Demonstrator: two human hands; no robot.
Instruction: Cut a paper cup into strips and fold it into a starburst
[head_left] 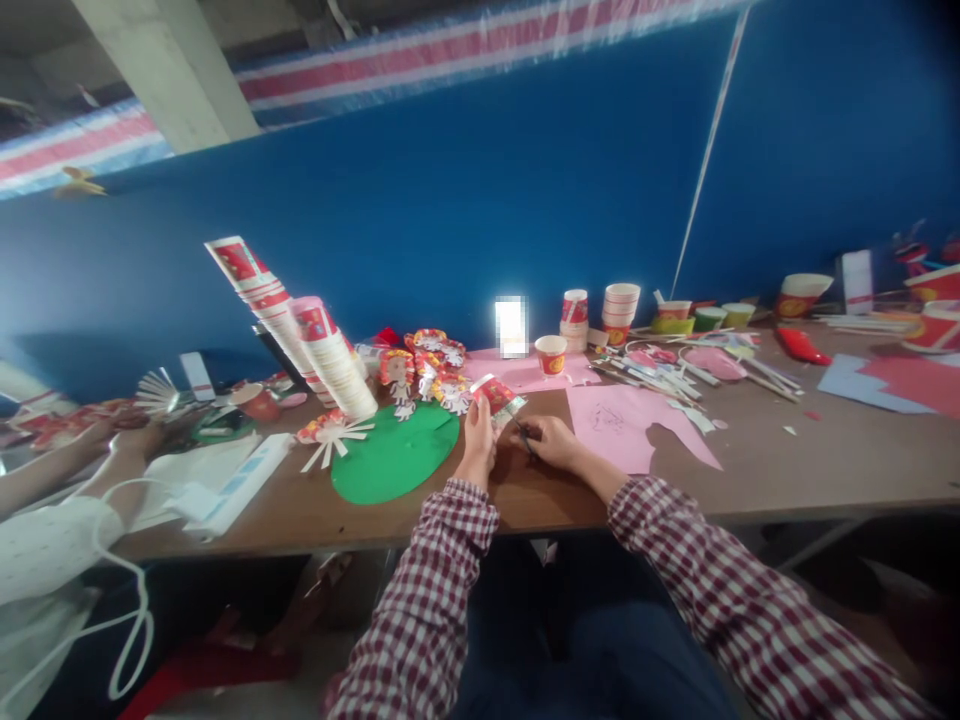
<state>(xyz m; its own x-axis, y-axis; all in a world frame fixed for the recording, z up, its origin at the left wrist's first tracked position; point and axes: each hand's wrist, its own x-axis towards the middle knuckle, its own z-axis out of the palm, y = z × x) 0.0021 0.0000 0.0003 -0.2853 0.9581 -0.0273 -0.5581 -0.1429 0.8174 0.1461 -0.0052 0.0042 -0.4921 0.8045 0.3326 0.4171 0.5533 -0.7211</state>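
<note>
My left hand (481, 436) is closed on a red and white paper cup (491, 391), which is tilted above the table's front part. Just to its right, my right hand (551, 442) is closed around dark-handled scissors (525, 437), whose blades point up at the cup. A green paper sheet (397, 455) lies left of my left hand. Behind it are several cut paper figures (424, 370) with red and yellow edges. Pink paper (611, 425) with a drawn outline lies to the right of my right hand.
Tall leaning stacks of paper cups (330, 355) stand at the left, near a white power strip (244, 487) with a cable. Another person's hands (142, 445) are at far left. Shorter cup stacks (621, 312), paper strips and a red object (802, 345) are on the right.
</note>
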